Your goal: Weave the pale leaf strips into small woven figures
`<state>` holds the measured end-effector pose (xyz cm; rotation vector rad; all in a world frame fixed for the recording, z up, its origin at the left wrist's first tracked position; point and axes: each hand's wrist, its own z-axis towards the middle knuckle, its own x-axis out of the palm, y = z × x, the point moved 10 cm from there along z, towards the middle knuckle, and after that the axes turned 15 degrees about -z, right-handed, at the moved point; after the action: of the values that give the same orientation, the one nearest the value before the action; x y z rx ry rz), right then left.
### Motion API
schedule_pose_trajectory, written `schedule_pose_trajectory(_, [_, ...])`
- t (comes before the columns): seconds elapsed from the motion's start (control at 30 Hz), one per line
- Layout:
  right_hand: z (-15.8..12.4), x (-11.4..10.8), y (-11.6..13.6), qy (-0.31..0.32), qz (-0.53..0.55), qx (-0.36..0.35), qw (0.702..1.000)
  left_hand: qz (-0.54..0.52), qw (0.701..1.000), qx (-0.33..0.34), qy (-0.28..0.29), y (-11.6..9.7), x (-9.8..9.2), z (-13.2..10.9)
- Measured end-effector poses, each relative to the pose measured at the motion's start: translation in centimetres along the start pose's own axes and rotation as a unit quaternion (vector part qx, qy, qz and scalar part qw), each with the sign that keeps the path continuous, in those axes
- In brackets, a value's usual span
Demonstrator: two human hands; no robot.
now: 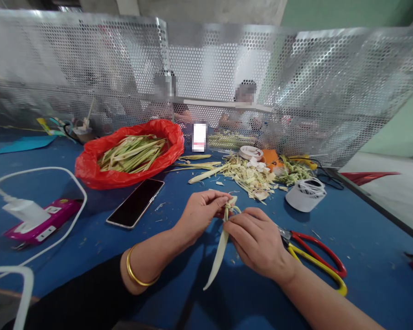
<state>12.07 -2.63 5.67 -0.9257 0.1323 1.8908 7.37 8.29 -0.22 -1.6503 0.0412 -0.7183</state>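
My left hand (203,211) pinches the upper end of a pale green leaf strip (220,250), with thumb and forefinger closed at a small knotted or folded part. From the other side, my right hand (256,240) grips the same strip just below that knot, its fingers curled round and partly hidden. The strip's long pointed tail hangs down between my hands above the blue table. Scissors (313,256) with one red and one yellow handle lie beside my right wrist, their blades partly covered by the hand.
A red plastic bag (89,172) of leaf strips (134,153) stands at left, near a dark phone (136,204). A purple power strip (51,220) trails a white cable. Leaf scraps (251,178), a tape roll (250,152) and a white cup-like object (305,196) lie before the perforated metal screen (220,59).
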Motion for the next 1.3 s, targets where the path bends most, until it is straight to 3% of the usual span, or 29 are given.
schedule_pose_trajectory(0.37, [-0.2, 0.9, 0.8, 0.022, -0.015, -0.038, 0.999, 0.011, 1.0, -0.013, -0.026, 0.2, -0.4, -0.1])
schedule_pose_trajectory(0.47, [-0.2, 0.2, -2.2, -0.001, -0.031, 0.085, 0.996, 0.015, 1.0, 0.003, -0.022, -0.3, -0.3, -0.1])
schedule_pose_trajectory(0.53, [-0.7, 0.4, -4.6, 0.017, -0.047, 0.18, 0.982, 0.023, 1.0, 0.012, -0.013, -0.5, -0.1, -0.1])
schedule_pose_trajectory(0.67, [-1.9, 3.2, -6.6, 0.11, 0.055, 0.264, 0.957, 0.071, 0.997, 0.038, 0.004, -0.8, 0.3, -0.2])
schedule_pose_trajectory(0.73, [-2.3, 3.7, -7.0, 0.12, 0.097, 0.292, 0.944, 0.085, 0.995, 0.043, 0.011, -0.7, 0.4, -0.2])
schedule_pose_trajectory(1.0, [-1.2, 1.4, -6.5, 0.072, 0.052, 0.24, 0.967, 0.104, 0.994, 0.031, 0.002, -0.7, 0.1, 0.1])
schedule_pose_trajectory(1.3, [-1.4, 1.6, -6.6, 0.08, -0.005, 0.237, 0.968, 0.078, 0.996, -0.036, -0.016, -0.3, 0.0, -0.2])
